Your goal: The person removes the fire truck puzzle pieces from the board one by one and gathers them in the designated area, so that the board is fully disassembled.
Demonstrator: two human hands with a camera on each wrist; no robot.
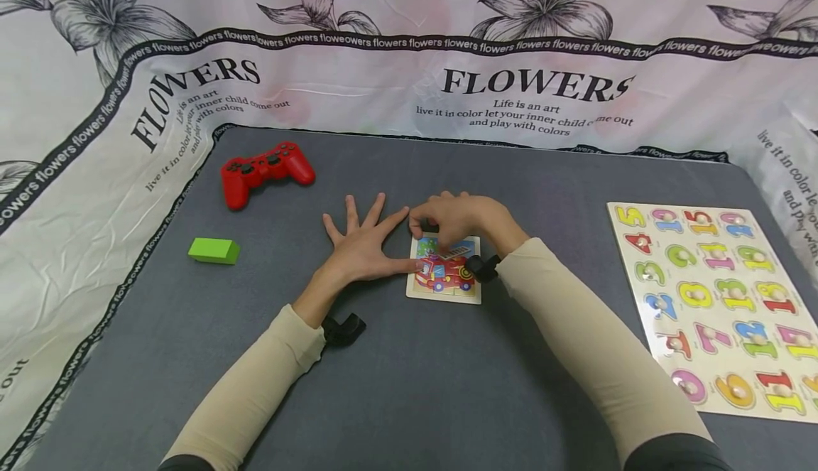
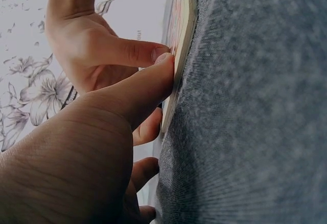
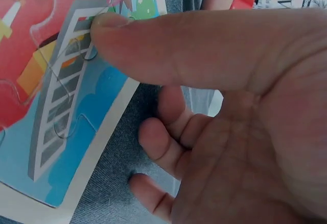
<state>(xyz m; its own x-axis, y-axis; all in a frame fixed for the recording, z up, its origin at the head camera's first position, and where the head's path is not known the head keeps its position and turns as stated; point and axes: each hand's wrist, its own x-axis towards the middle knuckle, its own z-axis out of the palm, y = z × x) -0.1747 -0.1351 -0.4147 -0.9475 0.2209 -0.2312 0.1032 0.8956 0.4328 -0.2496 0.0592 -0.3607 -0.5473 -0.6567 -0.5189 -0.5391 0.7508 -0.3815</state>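
A small jigsaw puzzle (image 1: 447,277) with a red fire truck picture and a pale border lies on the grey table, its pieces fitted in the frame. My left hand (image 1: 361,251) is to its left, fingers spread wide and thumb resting on the puzzle's left edge. Above the top edge my right hand (image 1: 456,217) bends over, thumb pressing the picture. In the right wrist view that straight thumb (image 3: 153,45) touches the top of the grey ladder (image 3: 64,91), while the other fingers bend loosely beyond the border. The two thumb tips overlap in the left wrist view.
A red game controller (image 1: 267,172) lies at the back left, with a green block (image 1: 214,251) in front of it. On the right is a large number board (image 1: 722,315) with knobbed pieces. A flower-printed cloth (image 1: 358,87) borders the table's back and left side.
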